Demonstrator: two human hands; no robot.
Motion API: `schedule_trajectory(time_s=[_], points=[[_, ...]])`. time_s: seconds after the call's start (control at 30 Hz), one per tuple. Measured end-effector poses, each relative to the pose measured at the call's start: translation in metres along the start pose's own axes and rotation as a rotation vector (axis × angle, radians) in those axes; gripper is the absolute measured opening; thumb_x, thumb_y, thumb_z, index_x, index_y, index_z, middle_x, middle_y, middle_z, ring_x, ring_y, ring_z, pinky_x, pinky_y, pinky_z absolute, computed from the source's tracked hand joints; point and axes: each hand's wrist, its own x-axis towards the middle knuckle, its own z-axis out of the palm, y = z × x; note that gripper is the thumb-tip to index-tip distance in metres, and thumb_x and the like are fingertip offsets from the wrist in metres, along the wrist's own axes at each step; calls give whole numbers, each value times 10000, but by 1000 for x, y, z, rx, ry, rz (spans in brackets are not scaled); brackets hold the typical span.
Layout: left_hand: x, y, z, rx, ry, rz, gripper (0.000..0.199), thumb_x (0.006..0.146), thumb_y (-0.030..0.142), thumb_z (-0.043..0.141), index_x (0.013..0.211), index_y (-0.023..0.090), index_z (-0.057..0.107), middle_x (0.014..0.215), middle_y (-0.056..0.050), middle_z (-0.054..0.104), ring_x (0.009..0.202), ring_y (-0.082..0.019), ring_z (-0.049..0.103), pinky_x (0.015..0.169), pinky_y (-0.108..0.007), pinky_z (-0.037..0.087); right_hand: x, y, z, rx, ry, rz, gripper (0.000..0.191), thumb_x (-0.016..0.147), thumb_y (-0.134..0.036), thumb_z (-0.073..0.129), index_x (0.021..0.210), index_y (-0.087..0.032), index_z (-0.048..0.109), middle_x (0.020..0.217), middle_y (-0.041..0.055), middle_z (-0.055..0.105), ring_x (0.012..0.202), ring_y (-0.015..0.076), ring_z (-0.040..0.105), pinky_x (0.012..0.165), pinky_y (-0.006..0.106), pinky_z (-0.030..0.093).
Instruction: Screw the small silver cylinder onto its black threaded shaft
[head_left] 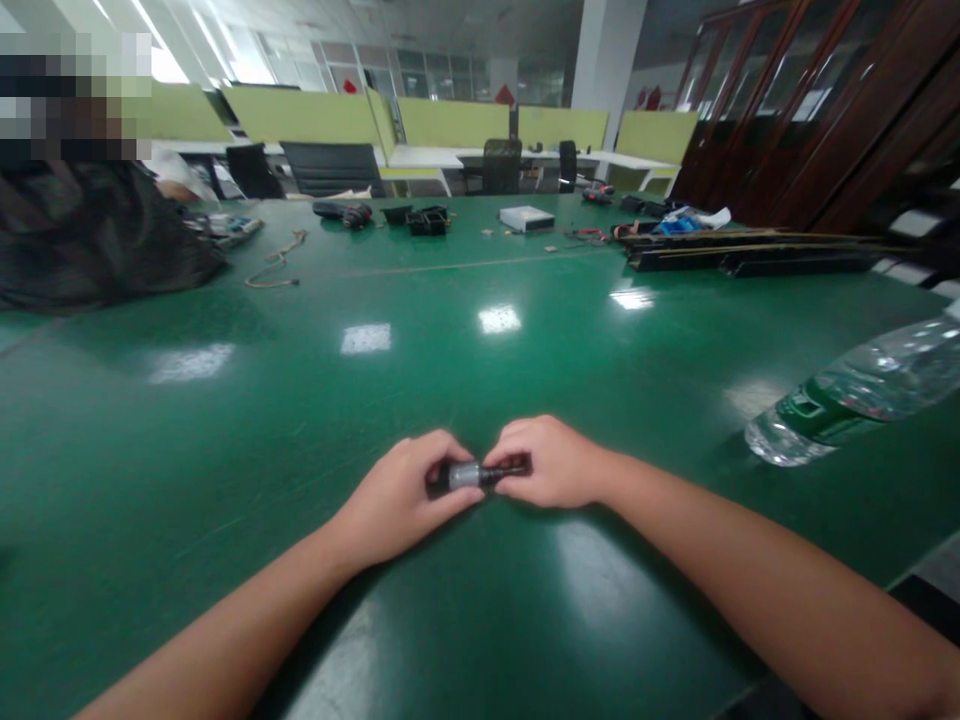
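Observation:
A small dark bottle (465,475) with a grey label lies sideways between my two hands, just above or on the green table (450,620). My left hand (409,492) is closed round its wider body, thumb in front and fingers behind. At its narrow black end, my right hand (546,462) pinches with thumb and fingers, and a thin dark tip shows inside the grip. Whether the narrow part is a cap or a nozzle I cannot tell. The fingers partly hide both ends.
A clear water bottle (832,410) with a green label lies tilted at the right. Along the far edge are a dark power tool (343,212), black trays (428,221), a white box (526,218) and long black strips (679,255). A dark bag (97,230) stands far left.

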Motion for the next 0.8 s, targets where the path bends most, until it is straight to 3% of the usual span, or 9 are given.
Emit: schedule_trajectory(time_s=[0.4,0.8], points=[[0,2,-2,-11,-17,18,230,900,432,647,973,219,689,832,-3,671,730,-175,591,671,-286,405,-2,0,-1,-36,5,-74,155,861,-217,667,976,-151,749,882,57,691,848,173,607,788,277,457],[0,4,-2,-6,-7,26,227,906,435,643,939,213,673,813,2,664,715,-176,585,666,-287,403,-4,1,-3,-110,31,-117,110,839,-185,662,902,-156,747,820,48,687,798,174,599,773,288,452]])
